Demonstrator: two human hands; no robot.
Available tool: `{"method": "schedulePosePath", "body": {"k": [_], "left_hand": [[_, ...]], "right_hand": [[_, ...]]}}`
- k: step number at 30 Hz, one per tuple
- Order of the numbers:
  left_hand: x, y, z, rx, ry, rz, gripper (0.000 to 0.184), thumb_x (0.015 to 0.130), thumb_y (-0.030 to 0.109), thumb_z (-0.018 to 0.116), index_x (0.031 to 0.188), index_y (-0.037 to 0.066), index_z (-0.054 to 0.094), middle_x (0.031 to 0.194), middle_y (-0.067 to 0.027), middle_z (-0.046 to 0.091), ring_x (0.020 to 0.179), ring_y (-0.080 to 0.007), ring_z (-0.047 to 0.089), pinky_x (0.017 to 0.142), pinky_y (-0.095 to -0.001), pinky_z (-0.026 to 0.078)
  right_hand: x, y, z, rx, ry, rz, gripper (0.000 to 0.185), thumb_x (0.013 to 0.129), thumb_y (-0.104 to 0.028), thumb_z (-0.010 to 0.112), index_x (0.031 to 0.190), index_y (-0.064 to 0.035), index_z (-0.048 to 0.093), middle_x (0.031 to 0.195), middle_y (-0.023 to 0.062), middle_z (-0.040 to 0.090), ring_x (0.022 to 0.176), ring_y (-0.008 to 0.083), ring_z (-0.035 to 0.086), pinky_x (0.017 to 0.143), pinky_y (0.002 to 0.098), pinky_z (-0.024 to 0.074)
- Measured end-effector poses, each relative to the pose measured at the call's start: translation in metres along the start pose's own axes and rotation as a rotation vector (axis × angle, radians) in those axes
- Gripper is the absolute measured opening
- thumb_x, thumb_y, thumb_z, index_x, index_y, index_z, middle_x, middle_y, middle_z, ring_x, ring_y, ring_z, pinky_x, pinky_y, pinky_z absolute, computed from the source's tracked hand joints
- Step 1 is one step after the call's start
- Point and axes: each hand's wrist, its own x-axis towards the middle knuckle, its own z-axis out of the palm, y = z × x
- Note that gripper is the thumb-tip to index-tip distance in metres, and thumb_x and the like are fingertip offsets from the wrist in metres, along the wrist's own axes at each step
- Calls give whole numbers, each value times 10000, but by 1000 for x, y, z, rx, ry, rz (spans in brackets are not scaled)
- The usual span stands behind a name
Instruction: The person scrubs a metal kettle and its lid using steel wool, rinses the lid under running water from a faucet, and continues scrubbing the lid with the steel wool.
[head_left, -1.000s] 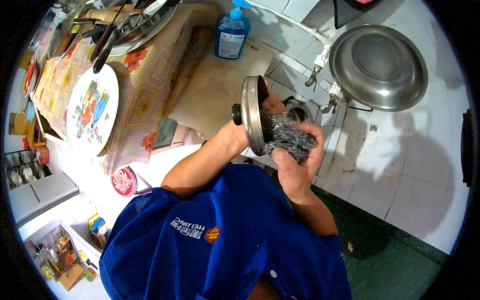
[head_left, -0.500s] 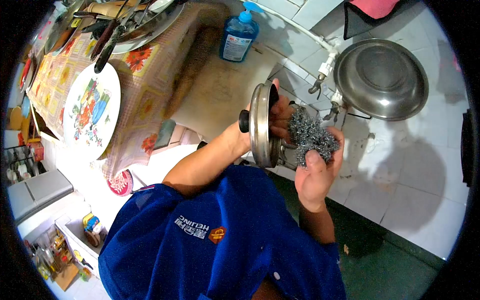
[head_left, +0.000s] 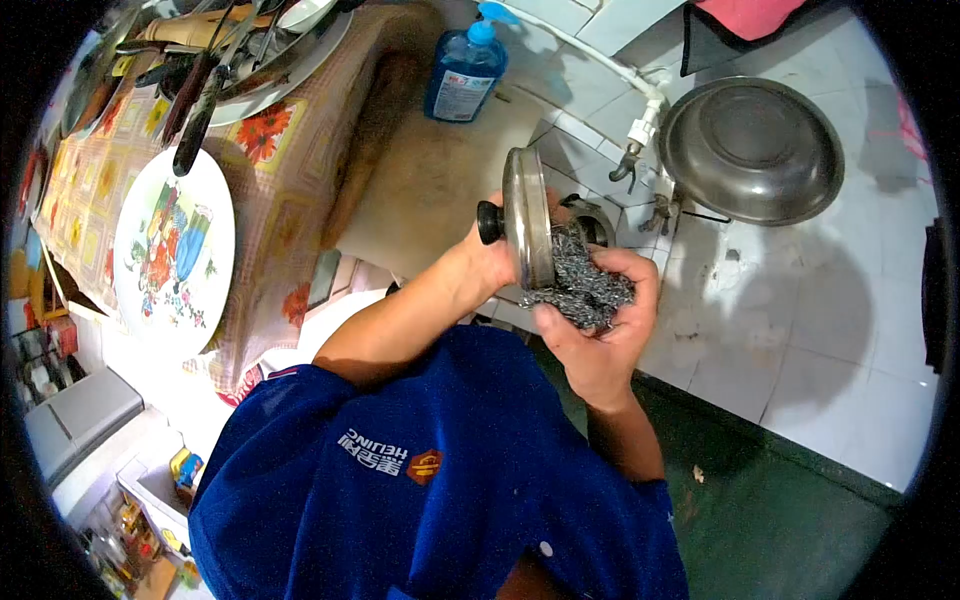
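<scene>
My left hand (head_left: 488, 262) grips a round metal pot lid (head_left: 528, 215), held on edge with its black knob (head_left: 490, 222) facing left. Part of that hand is hidden behind the lid. In my right hand (head_left: 608, 350) is a grey steel wool scrubber (head_left: 582, 285), with thumb and fingers wrapped about it. The scrubber lies against the lower right side of the lid, on its inner face or rim; exactly where they touch is partly hidden.
Beyond the hands are a tap (head_left: 628, 162) and an upturned metal pan (head_left: 755, 150) against the tiles. A blue pump bottle (head_left: 466, 75) stands on the ledge. At left, a patterned plate (head_left: 175, 255) and several utensils lie on a cloth-covered table (head_left: 290, 190).
My right hand has moved left and slightly down, bringing the scrubber from beside the lid against it. The lid has shifted slightly. The whole view has also shifted a little.
</scene>
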Motion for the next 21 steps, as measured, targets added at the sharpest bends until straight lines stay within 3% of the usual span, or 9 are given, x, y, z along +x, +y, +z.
{"method": "schedulePosePath", "body": {"k": [3,4,6,8,9,12,16,18,21], "left_hand": [[-5,1,-3,111,29,84,241,871,275,527,756,87,626,750,-87,625,696,-250,591,680,-406,516],[-12,-3,3,195,255,200,358,928,387,477,822,80,627,778,-92,637,714,-250,609,690,-395,525],[-18,3,20,308,298,221,431,937,461,444,858,75,619,789,-95,638,728,-245,617,690,-381,528],[-20,1,44,545,518,278,624,923,628,361,1017,51,581,855,-107,639,806,-228,637,720,-361,542],[-23,1,44,544,519,272,624,923,628,361,1017,51,581,855,-107,639,806,-228,637,720,-361,542],[-31,12,24,732,483,326,759,908,673,311,1200,-2,496,1092,-170,599,983,-261,623,853,-421,537],[-44,27,8,753,662,241,814,845,743,344,1256,59,504,1173,-140,604,1071,-286,597,875,-501,503],[-49,46,-29,805,748,293,696,875,663,419,1217,68,541,1146,-135,614,1048,-256,610,866,-469,514],[-58,55,-61,886,842,370,501,878,515,567,1088,60,573,1003,-99,638,900,-195,622,774,-390,526]], "right_hand": [[7,0,9,-242,5,-126,540,697,-61,765,1125,-36,438,1031,64,523,890,119,542,776,276,471],[12,-8,17,-197,30,-31,515,706,-45,754,1117,-36,444,997,58,532,866,111,542,756,264,471],[17,-12,23,-129,101,170,454,738,-10,718,1109,-36,458,916,49,568,821,87,546,703,237,471],[31,-17,25,-126,168,280,431,771,-99,729,1102,-19,466,933,46,563,830,115,546,736,264,472],[39,-14,24,-143,212,305,416,786,-119,720,1105,-15,474,929,52,579,826,117,552,727,263,474],[47,24,17,116,301,338,378,805,-133,698,1107,-12,506,950,75,606,845,135,574,725,272,482],[25,56,-11,259,562,409,376,824,-128,652,1146,-26,487,981,86,617,854,192,610,697,336,520],[0,103,-43,319,696,471,396,824,-139,634,1161,-37,453,1023,102,597,820,229,623,690,405,550],[-32,139,-69,213,725,701,398,804,-154,645,1132,-32,455,1014,113,586,802,225,623,676,380,553]]}}
